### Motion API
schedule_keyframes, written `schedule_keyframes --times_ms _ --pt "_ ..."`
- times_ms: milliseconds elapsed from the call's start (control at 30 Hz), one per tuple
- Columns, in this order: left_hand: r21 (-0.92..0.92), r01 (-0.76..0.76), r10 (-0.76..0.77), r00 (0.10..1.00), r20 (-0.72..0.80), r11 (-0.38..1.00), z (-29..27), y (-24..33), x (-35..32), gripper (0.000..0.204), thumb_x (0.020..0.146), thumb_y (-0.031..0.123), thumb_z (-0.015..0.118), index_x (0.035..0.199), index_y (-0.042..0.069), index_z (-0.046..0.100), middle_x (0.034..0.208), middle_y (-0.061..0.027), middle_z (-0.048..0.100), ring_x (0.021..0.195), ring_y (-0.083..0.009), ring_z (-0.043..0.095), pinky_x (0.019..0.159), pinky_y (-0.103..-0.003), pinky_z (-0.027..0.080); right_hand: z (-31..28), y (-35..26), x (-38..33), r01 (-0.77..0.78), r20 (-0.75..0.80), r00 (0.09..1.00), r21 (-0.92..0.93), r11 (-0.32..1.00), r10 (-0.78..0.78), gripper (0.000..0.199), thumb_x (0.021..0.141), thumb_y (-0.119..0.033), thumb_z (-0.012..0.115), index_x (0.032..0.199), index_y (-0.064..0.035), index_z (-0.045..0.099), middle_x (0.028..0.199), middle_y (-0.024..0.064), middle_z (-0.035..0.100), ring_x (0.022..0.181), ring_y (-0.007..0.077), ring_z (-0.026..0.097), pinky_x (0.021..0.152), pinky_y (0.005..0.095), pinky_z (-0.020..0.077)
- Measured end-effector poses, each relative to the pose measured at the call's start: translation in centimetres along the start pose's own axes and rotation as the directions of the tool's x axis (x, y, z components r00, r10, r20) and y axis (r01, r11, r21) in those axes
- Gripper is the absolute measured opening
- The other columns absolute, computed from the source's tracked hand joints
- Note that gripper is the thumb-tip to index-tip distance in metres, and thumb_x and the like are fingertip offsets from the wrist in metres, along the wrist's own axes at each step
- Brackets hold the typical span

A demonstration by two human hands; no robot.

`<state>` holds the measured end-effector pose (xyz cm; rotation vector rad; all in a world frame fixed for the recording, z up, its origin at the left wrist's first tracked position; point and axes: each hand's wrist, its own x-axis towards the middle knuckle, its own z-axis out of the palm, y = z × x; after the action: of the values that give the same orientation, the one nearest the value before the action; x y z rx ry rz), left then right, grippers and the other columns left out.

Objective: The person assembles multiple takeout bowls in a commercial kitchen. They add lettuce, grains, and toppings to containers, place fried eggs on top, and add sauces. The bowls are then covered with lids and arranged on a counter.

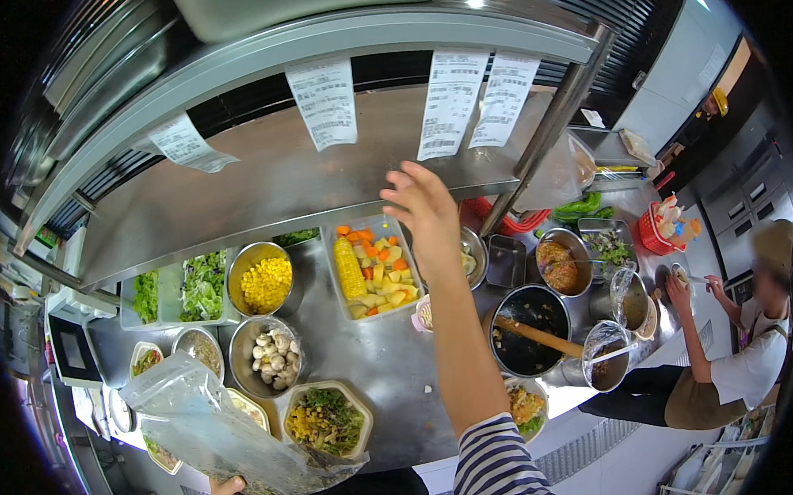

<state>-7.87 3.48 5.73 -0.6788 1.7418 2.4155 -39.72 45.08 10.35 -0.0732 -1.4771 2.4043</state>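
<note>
My right hand [420,204] is raised above the steel counter, just in front of the shelf edge. Its fingers are apart and hold nothing that I can see; tiny yellow bits show beneath them. Below it is a clear tub with a corn cob [349,267] and cut potato and carrot [395,290]. At the lower edge my left hand [228,491], only partly visible, is closed on a clear plastic bag [199,407] with dark greenish bits toward its bottom. The bag overlaps a pale hexagonal bowl [368,419] of chopped greens and corn.
Paper slips [321,103] hang from the overhead shelf [370,34]. Corn kernels [266,286], mushrooms [277,355] and lettuce [203,288] stand left. Rightward, a wooden utensil [539,336] lies across a dark pot [522,299]. A co-worker [746,342] stands far right.
</note>
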Motion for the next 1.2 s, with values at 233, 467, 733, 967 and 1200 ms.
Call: schedule_keyframes --times_ms 233,467,733,967,1200 --pt "0.031 -0.036 0.035 0.999 0.018 0.999 0.6 -0.1 0.9 0.088 0.062 0.023 0.079 0.136 0.003 0.035 0.117 -0.0158 0.054 0.103 -0.0340 0.058 0.082 -0.048 0.053 -4.2 -2.3 2.1 0.116 -0.272 0.962 0.280 0.953 -0.037 0.042 0.091 -0.014 0.057 0.128 -0.0009 0.043 0.118 0.0136 0.055 0.106 0.0235 0.056 0.088 0.0362 0.0480" --pt "0.066 -0.005 0.007 0.999 -0.033 0.998 2.2 0.2 0.4 0.088 0.062 0.023 0.078 0.136 0.002 0.035 0.118 -0.0171 0.054 0.102 -0.0342 0.059 0.082 -0.048 0.054 -6.0 -3.9 3.8 0.129 -0.126 0.988 0.342 0.931 -0.091 0.033 0.091 -0.015 0.053 0.121 -0.0048 0.048 0.111 0.0101 0.057 0.108 0.0261 0.055 0.094 0.0407 0.0437" --pt "0.138 0.089 -0.096 0.994 0.045 0.986 2.5 1.2 0.5 0.081 0.065 0.020 0.076 0.133 -0.001 0.036 0.111 -0.0179 0.058 0.096 -0.0327 0.062 0.074 -0.045 0.057 -6.6 -4.8 2.5 0.129 -0.137 0.987 0.411 0.902 -0.079 0.034 0.090 -0.013 0.054 0.122 -0.0038 0.049 0.106 0.0085 0.061 0.097 0.0199 0.058 0.088 0.0351 0.0440" --pt "0.094 0.011 -0.012 1.000 0.008 0.996 3.8 0.7 0.8 0.081 0.064 0.021 0.076 0.132 -0.001 0.037 0.108 -0.0171 0.060 0.093 -0.0318 0.064 0.070 -0.042 0.057 -6.7 -5.0 2.3 0.131 -0.135 0.988 0.428 0.894 -0.080 0.033 0.090 -0.013 0.054 0.121 -0.0035 0.050 0.105 0.0090 0.062 0.096 0.0196 0.059 0.085 0.0337 0.0449" --pt "0.073 -0.017 0.018 1.000 -0.002 0.997 3.9 0.6 0.6 0.085 0.062 0.021 0.078 0.133 -0.001 0.036 0.111 -0.0162 0.058 0.095 -0.0330 0.062 0.081 -0.047 0.054 -7.0 -4.3 2.3 0.122 -0.126 0.989 0.369 0.921 -0.081 0.036 0.090 -0.020 0.056 0.122 -0.0057 0.048 0.112 0.0111 0.058 0.103 0.0239 0.057 0.088 0.0367 0.0438"
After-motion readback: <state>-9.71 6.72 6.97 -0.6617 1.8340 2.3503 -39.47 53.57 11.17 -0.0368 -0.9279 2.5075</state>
